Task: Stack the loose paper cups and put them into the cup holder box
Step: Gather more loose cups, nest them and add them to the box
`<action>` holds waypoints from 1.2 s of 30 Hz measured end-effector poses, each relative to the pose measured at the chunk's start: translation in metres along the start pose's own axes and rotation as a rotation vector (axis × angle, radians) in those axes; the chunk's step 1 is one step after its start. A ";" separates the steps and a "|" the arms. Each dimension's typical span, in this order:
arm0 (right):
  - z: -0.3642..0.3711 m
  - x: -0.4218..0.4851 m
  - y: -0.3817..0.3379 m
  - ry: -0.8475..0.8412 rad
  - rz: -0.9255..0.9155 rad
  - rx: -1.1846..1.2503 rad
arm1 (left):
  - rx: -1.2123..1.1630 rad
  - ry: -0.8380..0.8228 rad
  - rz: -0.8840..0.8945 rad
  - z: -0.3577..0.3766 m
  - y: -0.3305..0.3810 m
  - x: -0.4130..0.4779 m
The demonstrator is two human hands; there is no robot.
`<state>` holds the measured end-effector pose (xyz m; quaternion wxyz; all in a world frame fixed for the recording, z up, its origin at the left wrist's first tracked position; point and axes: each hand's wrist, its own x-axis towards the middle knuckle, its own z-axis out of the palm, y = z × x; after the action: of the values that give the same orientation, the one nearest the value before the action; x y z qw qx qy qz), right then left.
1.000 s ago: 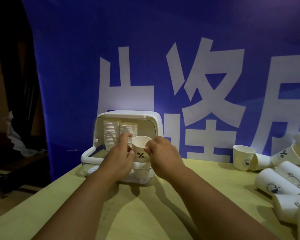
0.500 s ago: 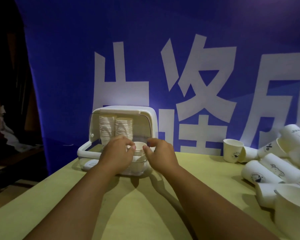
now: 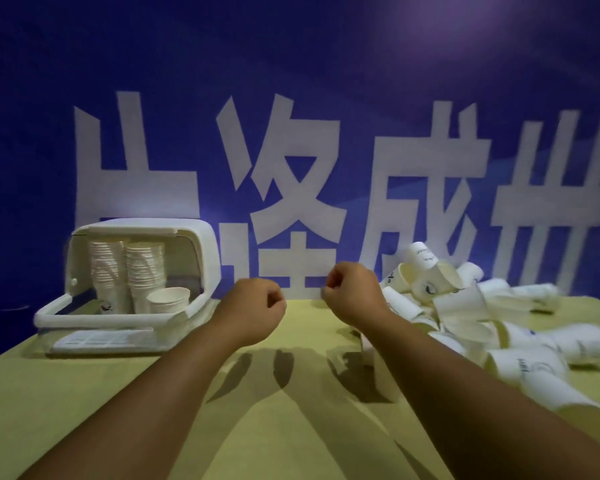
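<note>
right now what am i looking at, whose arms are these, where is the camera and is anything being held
There is no machine here. These are a person's two bare arms, seen from one wide-angle camera worn on the head, looking forward and down. The left hand and the right hand hover over a yellow-green table, both with fingers curled and holding nothing. On the left stands a white cup holder box with its lid up. Inside it are two tall stacks of paper cups and a low cup in front of them. On the right lies a pile of loose paper cups, most on their sides. Behind it all hangs a blue banner with large white characters.
</note>
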<state>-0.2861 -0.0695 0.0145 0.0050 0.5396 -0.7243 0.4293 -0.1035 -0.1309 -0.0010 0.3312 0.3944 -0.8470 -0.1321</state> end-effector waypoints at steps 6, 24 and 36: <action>-0.075 0.027 0.062 0.185 0.129 -0.258 | -0.180 -0.178 -0.072 0.065 0.050 0.024; -0.100 0.057 0.108 0.141 0.365 -0.432 | -0.637 -0.257 -0.372 0.110 0.064 0.060; -0.021 0.020 -0.004 0.068 -0.038 -0.051 | -0.489 0.129 -0.280 0.002 -0.019 0.011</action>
<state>-0.3009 -0.0722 0.0402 0.0517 0.5380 -0.7241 0.4285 -0.0986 -0.1519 -0.0069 0.4480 0.4234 -0.7047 -0.3513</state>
